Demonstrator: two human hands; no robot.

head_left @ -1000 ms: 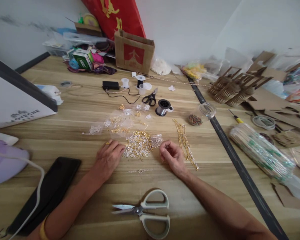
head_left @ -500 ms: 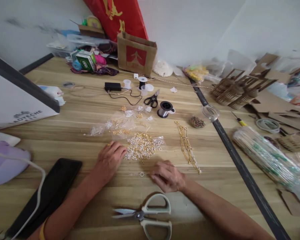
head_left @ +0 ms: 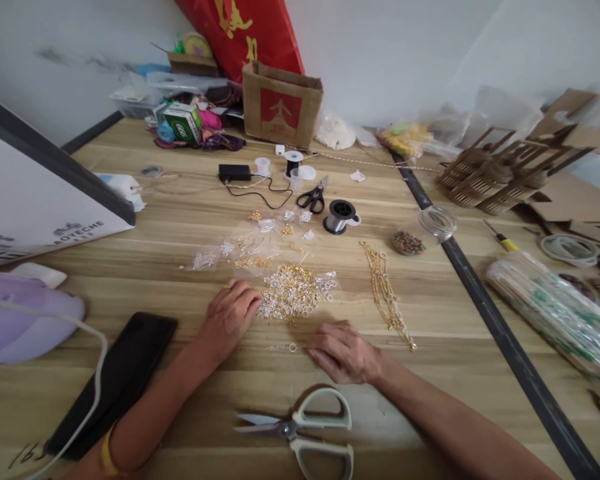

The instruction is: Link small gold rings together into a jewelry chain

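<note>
A pile of small gold and silver beads or findings (head_left: 290, 291) lies mid-table. My left hand (head_left: 233, 312) rests against the pile's left edge, fingers bent down and held together; what lies under the fingertips is hidden. My right hand (head_left: 344, 351) is closed on the tabletop just below the pile. From its fingers a thin silver chain bracelet (head_left: 280, 347) with a small ring (head_left: 293, 347) stretches left along the wood. Nearest to me lie scissors with pale handles (head_left: 291, 427), blades slightly apart. Gold and silver chains (head_left: 384, 290) are laid out on the right.
Small bags of findings (head_left: 245, 245) lie behind the pile. Farther back are a wire spool (head_left: 341, 217), black scissors (head_left: 312, 198), an adapter (head_left: 235, 173) and a paper bag (head_left: 282, 107). A black pouch (head_left: 125, 373) sits left; wrapped sticks (head_left: 550, 313) and wooden baskets (head_left: 490, 173) stand right.
The whole view has shifted, so everything appears a little farther right. Both hands keep their places by the pile and the chain bracelet.
</note>
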